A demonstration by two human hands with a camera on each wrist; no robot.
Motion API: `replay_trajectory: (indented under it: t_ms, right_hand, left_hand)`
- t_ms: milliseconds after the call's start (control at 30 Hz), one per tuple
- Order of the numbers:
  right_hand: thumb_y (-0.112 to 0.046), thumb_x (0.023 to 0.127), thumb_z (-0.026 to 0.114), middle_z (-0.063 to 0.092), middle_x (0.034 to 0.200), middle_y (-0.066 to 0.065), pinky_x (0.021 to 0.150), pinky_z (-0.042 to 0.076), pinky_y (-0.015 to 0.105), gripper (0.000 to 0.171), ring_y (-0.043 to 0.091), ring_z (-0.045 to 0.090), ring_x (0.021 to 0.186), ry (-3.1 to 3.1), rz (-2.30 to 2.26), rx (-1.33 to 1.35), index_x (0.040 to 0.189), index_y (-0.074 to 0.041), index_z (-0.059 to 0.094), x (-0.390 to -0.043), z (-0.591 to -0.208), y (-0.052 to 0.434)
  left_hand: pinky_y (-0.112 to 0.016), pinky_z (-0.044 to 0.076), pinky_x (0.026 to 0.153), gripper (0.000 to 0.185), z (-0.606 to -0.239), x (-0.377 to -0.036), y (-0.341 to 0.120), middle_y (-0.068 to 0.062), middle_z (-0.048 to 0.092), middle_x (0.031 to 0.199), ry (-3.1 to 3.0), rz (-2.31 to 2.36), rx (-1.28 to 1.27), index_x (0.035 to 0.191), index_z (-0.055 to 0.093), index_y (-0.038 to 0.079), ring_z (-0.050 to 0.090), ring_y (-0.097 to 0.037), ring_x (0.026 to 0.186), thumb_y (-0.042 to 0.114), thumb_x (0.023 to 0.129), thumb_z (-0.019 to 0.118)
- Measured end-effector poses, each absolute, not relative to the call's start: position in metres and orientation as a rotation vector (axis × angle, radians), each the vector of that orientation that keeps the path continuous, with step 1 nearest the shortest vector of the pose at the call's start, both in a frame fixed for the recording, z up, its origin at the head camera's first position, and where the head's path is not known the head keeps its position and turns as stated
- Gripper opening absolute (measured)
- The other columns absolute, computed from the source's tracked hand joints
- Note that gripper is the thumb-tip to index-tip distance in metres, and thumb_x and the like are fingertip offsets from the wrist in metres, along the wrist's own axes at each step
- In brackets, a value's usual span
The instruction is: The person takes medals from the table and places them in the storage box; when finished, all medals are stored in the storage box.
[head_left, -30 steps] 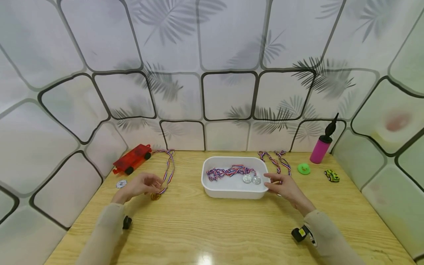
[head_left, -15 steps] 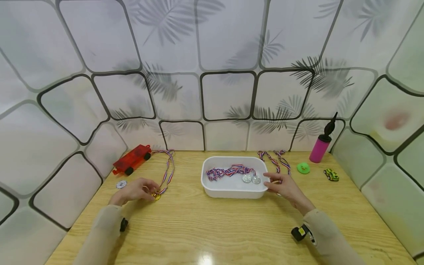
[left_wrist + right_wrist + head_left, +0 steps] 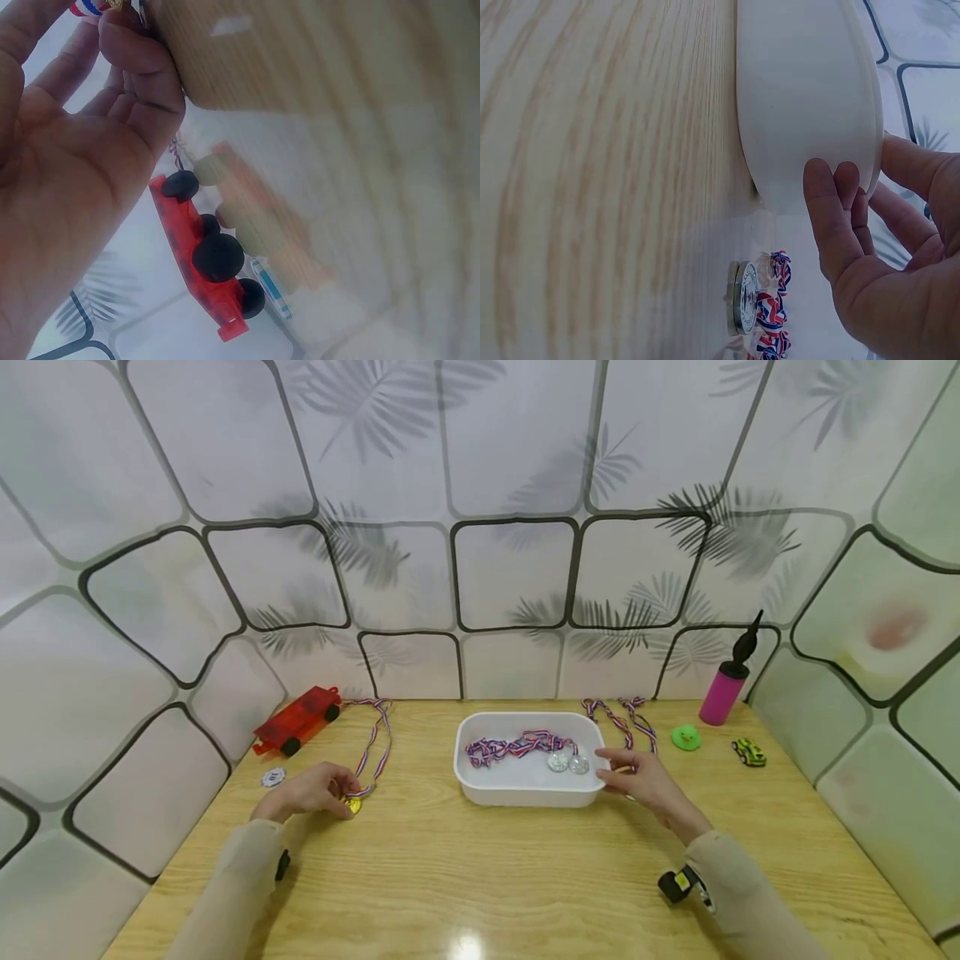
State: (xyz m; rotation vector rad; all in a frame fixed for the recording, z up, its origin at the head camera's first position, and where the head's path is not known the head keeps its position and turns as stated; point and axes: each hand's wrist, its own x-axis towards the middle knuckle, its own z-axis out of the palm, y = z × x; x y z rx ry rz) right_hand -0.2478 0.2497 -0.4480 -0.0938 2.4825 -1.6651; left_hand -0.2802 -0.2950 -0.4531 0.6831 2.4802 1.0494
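— Two hands, two risks. Your left hand (image 3: 307,790), lower left of the head view, pinches the gold medal (image 3: 351,805) on the table (image 3: 465,877); its ribbon (image 3: 372,747) trails up-frame and could snag the red toy car (image 3: 296,720).

— And the right?

— Your right hand (image 3: 645,785), fingers relaxed, rests against the white tray (image 3: 525,793) at centre. Push and it slides, shaking the silver medals (image 3: 567,763) inside.

The wooden table (image 3: 480,877) carries a white tray (image 3: 525,789) by the right hand (image 3: 648,785), a gold medal (image 3: 352,804) under the left hand (image 3: 307,789), a red toy car (image 3: 297,720) beyond it.
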Motion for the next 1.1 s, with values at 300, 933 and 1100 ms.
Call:
replay_trajectory:
  t_ms: [300,933,1100]
  right_hand:
    - [-0.016,0.093,0.069,0.052,0.108,0.013,0.075,0.059,0.028,0.053,0.014,0.059,0.087,2.498,-1.63,-0.068,0.138,0.004,0.051,-0.248,-0.448,0.25]
    - [-0.016,0.092,0.069,0.052,0.107,0.013,0.082,0.06,0.032,0.053,0.013,0.059,0.087,2.473,-1.654,-0.063,0.138,0.004,0.051,-0.249,-0.449,0.25]
    - [-0.015,0.093,0.069,0.052,0.107,0.013,0.081,0.06,0.032,0.052,0.014,0.059,0.088,2.474,-1.66,-0.074,0.138,0.005,0.051,-0.249,-0.448,0.25]
  left_hand:
    - [-0.02,0.047,0.062,0.027,-0.451,-0.278,-0.294,-0.01,0.065,0.086,2.488,1.053,0.712,0.104,0.063,-0.006,0.054,-0.008,0.073,-0.001,0.081,0.075]
    - [-0.027,0.047,0.05,0.015,-0.429,-0.284,-0.277,-0.023,0.066,0.092,2.464,1.376,0.575,0.105,0.057,-0.004,0.065,-0.03,0.071,0.007,0.097,0.061]
    - [-0.028,0.052,0.053,0.016,-0.423,-0.287,-0.273,-0.021,0.068,0.103,2.486,1.355,0.611,0.106,0.069,0.001,0.068,-0.033,0.075,0.011,0.098,0.059]
